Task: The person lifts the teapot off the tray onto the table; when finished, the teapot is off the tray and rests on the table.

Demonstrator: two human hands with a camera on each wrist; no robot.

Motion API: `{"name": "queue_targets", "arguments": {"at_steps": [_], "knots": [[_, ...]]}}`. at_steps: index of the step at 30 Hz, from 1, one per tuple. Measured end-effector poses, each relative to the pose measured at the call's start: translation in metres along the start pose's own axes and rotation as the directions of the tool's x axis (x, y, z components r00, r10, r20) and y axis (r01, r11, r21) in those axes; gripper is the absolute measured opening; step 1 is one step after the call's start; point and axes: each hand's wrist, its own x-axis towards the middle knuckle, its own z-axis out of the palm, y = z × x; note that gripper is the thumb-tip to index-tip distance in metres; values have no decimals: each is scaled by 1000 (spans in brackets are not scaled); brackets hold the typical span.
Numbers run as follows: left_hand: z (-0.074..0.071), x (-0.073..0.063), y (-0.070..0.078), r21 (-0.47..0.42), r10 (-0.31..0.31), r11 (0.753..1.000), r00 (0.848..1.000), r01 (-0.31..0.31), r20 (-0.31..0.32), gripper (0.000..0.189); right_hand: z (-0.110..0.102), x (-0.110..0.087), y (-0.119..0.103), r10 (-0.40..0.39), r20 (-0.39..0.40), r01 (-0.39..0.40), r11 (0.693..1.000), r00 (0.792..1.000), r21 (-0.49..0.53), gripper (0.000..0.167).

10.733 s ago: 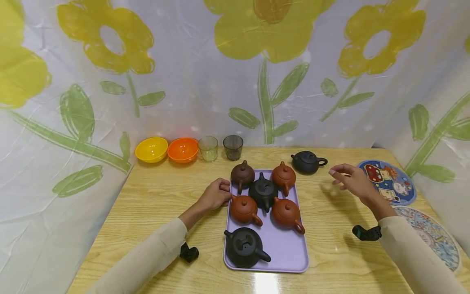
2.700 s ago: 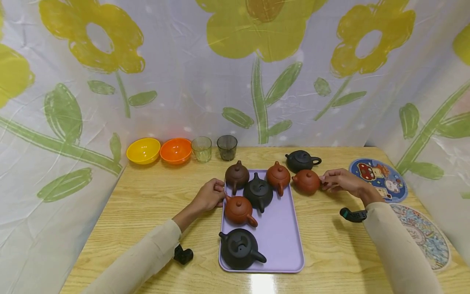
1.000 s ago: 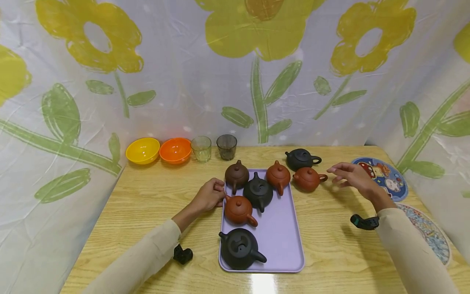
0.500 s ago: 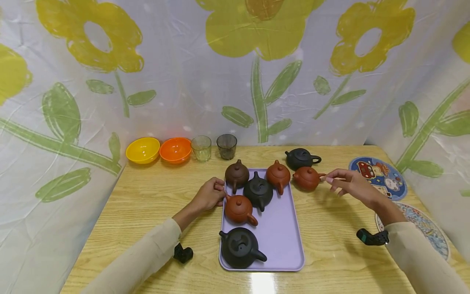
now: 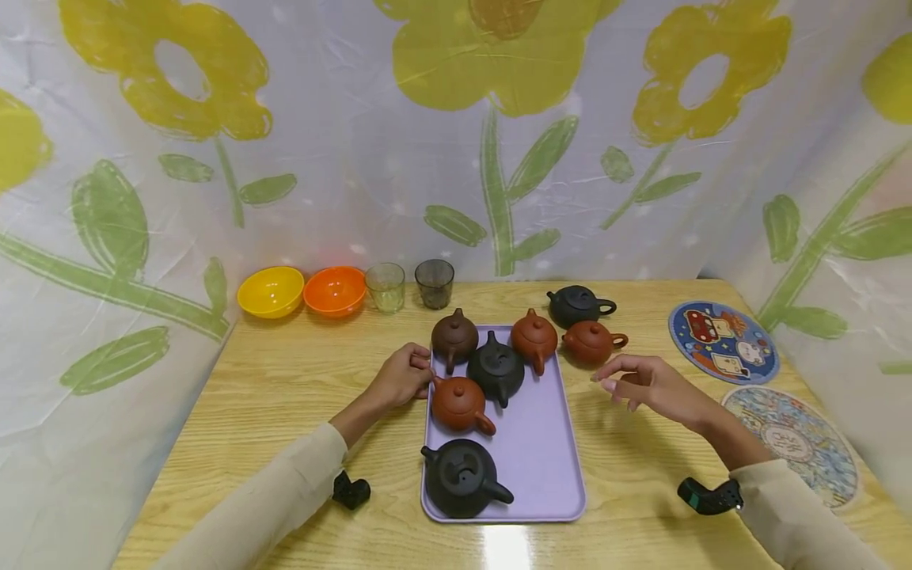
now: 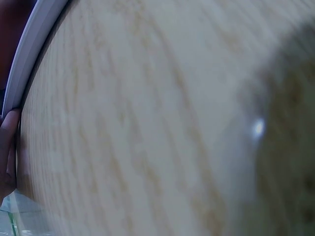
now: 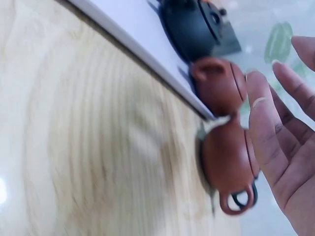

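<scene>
Left hand (image 5: 403, 376) holds a lilac, rectangular tray (image 5: 537, 471) with rounded corners.

Beige sleeves (image 5: 285, 491) are worn with black wrist devices (image 5: 708, 497) — one patched green.

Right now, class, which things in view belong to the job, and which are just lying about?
Seemingly in the job:
purple tray, left hand at its edge
five teapots on it
red teapot off it, near right hand
black teapot behind

Probably lying about:
yellow bowl
orange bowl
greenish glass
dark glass
blue round mat
patterned round mat
</scene>
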Motion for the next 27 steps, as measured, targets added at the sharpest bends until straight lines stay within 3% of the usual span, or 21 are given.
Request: {"name": "queue_targets", "arguments": {"at_steps": [17, 27], "knots": [[0, -3, 1, 9, -2, 1000, 1000, 2, -10, 32, 59, 9, -23, -81, 153, 74, 996, 985, 56, 24], [0, -3, 3, 14, -1, 1000, 1000, 1, -15, 32, 89, 10, -29, -74, 208, 61, 996, 975, 69, 24]]}}
